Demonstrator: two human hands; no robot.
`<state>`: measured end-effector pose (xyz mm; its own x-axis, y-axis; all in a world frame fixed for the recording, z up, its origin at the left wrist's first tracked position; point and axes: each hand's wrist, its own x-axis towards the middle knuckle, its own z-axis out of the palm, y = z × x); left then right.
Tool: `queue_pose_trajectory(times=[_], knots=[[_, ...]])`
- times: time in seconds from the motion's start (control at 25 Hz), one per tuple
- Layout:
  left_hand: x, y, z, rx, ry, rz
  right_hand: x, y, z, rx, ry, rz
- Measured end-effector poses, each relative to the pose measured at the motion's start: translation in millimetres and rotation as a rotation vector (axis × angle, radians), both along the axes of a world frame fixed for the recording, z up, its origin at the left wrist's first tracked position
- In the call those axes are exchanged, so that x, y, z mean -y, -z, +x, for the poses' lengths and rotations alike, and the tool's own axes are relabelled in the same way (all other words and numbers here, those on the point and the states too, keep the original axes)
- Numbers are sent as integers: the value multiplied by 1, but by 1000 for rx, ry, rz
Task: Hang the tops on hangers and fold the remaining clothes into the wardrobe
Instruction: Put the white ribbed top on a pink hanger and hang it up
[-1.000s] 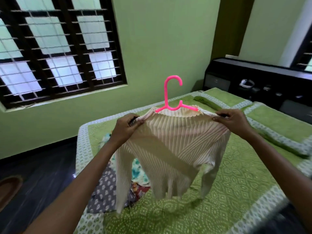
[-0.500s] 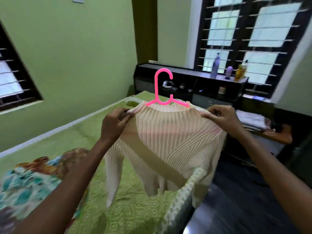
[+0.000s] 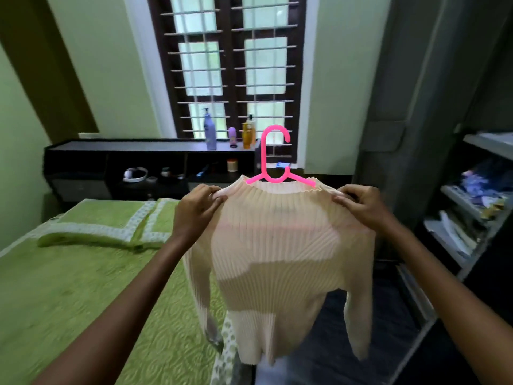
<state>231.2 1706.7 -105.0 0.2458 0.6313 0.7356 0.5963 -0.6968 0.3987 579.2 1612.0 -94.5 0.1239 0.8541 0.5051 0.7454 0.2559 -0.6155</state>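
Item 1. Left hand (image 3: 198, 207), centre-left of the frame: fingers curled, pinching the left shoulder of the top. Forearm runs in from the lower left corner.

Item 2. Right hand (image 3: 361, 202), centre-right: fingers curled, pinching the right shoulder of the top. Forearm enters from the lower right.

Item 3. Ribbed cream top (image 3: 277, 259), centre of the frame: long-sleeved, held up in the air between the two hands, body and both sleeves hanging down. Hem reaches the lower centre, over the edge of the bed.

Item 4. Pink hanger (image 3: 273, 162), upper centre: arms inside the neck of the top, hook upright above the collar.

Item 5. Bed (image 3: 69, 287), lower left: green patterned cover with a pale border, a pillow near its far end.

Item 6. Open shelves (image 3: 472, 207), right edge: piled cloth and papers, blurred.

Item 7. Dark headboard unit (image 3: 111, 159), middle left, behind the bed: small items in its niches, too blurred to name. Bottles (image 3: 210, 132) stand on its top.

Item 8. Barred window (image 3: 233, 70), upper centre, behind the bottles.
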Motion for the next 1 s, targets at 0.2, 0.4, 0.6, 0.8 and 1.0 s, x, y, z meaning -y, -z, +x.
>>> queue_pose_trajectory(times=[0.2,0.4,0.6,0.8,1.0], knots=[[-105,-8,97,-23,237,-16,-33,-7,66,30,265,12],[-185,-6,204,37,447,-97,-50,5,120,-30,509,24],[-240,7,319,21,583,-73,-71,11,188,-55,709,118],[-282,-2,436,-51,700,-70,-91,6,273,-59,854,159],[-306,-25,538,-119,779,27,-97,-6,335,-156,954,214]])
